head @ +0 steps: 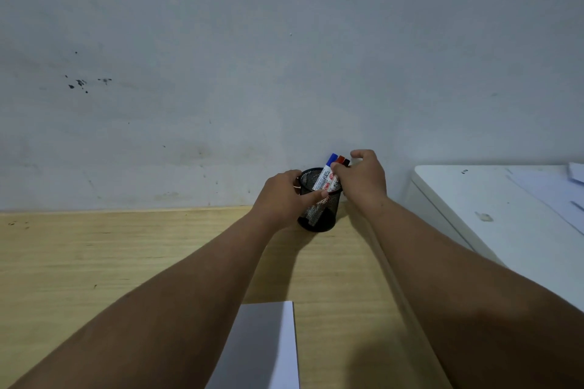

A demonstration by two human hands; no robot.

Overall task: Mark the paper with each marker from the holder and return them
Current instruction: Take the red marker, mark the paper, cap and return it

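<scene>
Head view: three markers (328, 175) inside mesh holder (319, 215)

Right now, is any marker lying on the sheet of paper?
No, the paper is bare, and the three markers stand in the mesh holder between the left hand and right hand.

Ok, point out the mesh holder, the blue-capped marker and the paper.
mesh holder (319, 215): head view, lower mesh wall.
blue-capped marker (331, 159): head view, blue cap.
paper (268, 344): head view, sheet's middle.
</scene>
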